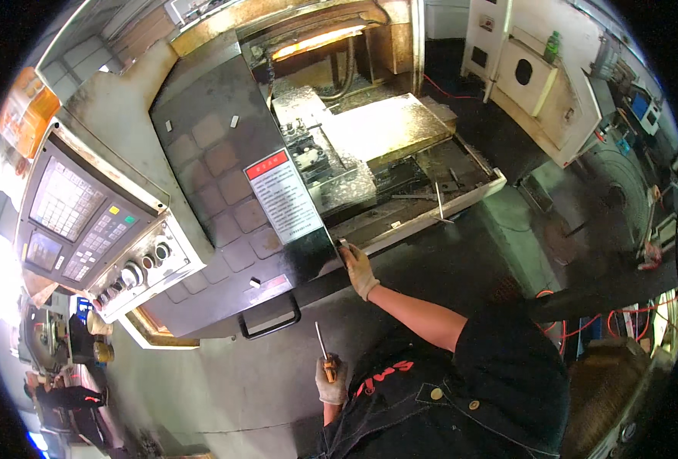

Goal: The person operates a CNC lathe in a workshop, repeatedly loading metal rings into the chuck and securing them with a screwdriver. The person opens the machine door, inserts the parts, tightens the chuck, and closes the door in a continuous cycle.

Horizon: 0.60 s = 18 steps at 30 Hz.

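The head camera is looking steeply down from above the person, facing a milling machine (339,153) and its control panel (86,229) close ahead, fisheye bending everything toward the dark rim.

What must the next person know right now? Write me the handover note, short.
Left hand: gloved, shut on a thin-bladed tool with an orange handle, blade pointing up, clear of the machine.
Right hand: gloved, gripping the right edge of the dark sliding door.
Things: the door sits to the left, beside the control panel. The machine table is exposed and lit from above.
Done: the enclosure is open.
Left: the tool has touched nothing yet, and anything inside the machine looks still to be done.
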{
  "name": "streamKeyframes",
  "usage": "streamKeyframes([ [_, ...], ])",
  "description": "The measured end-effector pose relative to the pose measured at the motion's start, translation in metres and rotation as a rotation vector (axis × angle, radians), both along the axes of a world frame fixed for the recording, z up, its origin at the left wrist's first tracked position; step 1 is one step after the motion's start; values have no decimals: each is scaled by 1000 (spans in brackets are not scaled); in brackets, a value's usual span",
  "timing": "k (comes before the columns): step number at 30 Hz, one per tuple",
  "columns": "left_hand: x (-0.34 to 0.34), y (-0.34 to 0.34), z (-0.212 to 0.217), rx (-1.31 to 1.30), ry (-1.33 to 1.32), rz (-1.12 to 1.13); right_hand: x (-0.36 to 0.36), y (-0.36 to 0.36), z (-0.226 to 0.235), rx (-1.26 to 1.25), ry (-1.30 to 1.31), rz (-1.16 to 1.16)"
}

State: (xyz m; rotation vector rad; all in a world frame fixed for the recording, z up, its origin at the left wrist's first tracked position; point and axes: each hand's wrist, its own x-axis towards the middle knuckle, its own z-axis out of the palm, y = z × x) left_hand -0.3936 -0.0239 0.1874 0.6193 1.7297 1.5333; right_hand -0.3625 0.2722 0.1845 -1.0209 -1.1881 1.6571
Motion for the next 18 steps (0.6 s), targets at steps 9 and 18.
streamKeyframes([
  [9,-7,54,28,-69,-17,134,-25,2,1,-38,6,380],
  [18,11,76,11,9,101,26,-16,5,24,59,-42,402],
])
